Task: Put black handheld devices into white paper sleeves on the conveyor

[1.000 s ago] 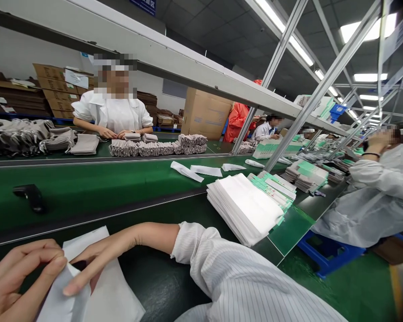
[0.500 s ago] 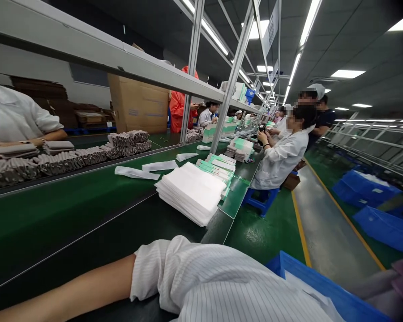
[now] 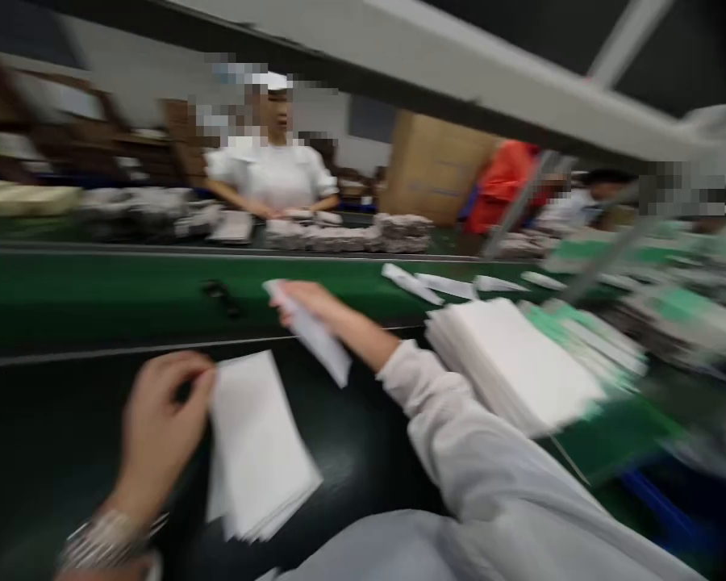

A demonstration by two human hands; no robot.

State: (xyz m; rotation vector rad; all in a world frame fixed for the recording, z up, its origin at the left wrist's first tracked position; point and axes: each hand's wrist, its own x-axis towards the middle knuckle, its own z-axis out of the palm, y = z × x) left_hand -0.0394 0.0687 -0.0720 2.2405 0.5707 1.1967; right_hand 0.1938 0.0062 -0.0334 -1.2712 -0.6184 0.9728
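At the lower left, my left hand (image 3: 166, 411) has thumb and fingers pinched at the upper left edge of a small stack of white sheets (image 3: 260, 444) on the dark worktop. My right hand (image 3: 315, 311) reaches over the edge of the green belt, closed on a folded white strip (image 3: 318, 335) that slants down to the right. The picture is blurred, so the strip's exact material is unclear. Past my right forearm lies a thick pile of larger white sheets (image 3: 508, 355).
Several white strips (image 3: 448, 285) lie on the green belt (image 3: 97, 294), along with a small dark object (image 3: 221, 297). Green-and-white packs (image 3: 593, 339) sit beyond the big pile. Across the belt a person in white (image 3: 275, 173) works behind grey folded bundles (image 3: 344, 234). A shelf beam (image 3: 490, 105) crosses overhead.
The view has swung left toward the worktop. Both my hands and the small sheet stack have come into sight; my right hand now holds a strip over the belt edge.
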